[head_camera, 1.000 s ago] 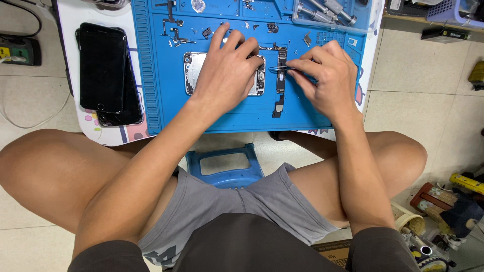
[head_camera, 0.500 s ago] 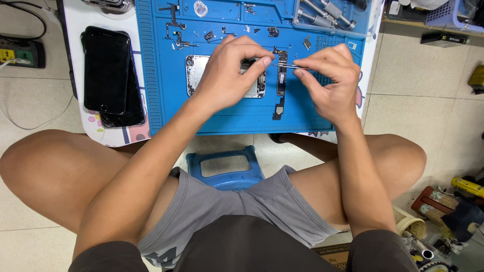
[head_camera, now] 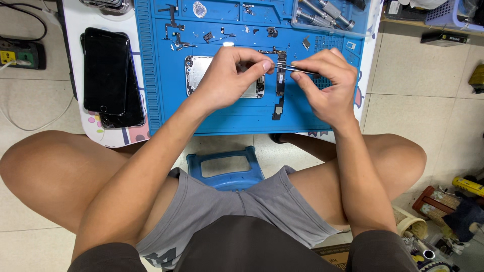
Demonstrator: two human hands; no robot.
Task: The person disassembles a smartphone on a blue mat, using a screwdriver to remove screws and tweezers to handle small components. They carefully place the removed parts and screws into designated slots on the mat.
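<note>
Fingers of both hands have lifted off the mat and drawn together since a second ago, so fine work goes on in mid-air. Below lies the ribbed blue rubber mat (head_camera: 222,113) with the opened phone shell (head_camera: 199,75), bare metal inside. Left hand (head_camera: 227,75) pinches a tiny part; right hand (head_camera: 327,85) grips thin steel tweezers (head_camera: 285,66) above the dark narrow board (head_camera: 281,75).

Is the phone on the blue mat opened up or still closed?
Opened up: the phone shell lies without a screen, bare metal inside showing, under the left hand.
</note>
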